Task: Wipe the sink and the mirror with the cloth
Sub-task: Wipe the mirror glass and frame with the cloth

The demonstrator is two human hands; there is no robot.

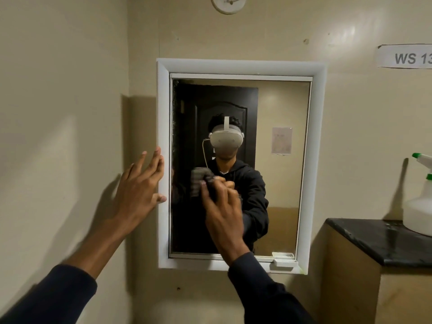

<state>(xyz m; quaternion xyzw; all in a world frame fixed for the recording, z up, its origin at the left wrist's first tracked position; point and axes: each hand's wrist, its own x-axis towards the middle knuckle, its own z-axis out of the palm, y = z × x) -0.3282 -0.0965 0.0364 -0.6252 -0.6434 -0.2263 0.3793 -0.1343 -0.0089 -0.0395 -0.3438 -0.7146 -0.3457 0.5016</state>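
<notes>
A white-framed mirror (280, 174) hangs on the beige wall straight ahead. My right hand (223, 213) is shut on a dark cloth (207, 178) and presses it against the lower left part of the glass; the hand is motion-blurred. My left hand (140, 190) is open, its fingers spread, with the fingertips resting on the mirror's left frame edge. The glass reflects a person in a dark hoodie and a dark door. The sink is not in view.
A black stone counter (378, 239) on a beige cabinet stands at the right, carrying a white spray bottle (418, 206) with green trim. A small white tray (285, 262) sits on the mirror's bottom right ledge. A paper label (406, 58) is taped to the wall.
</notes>
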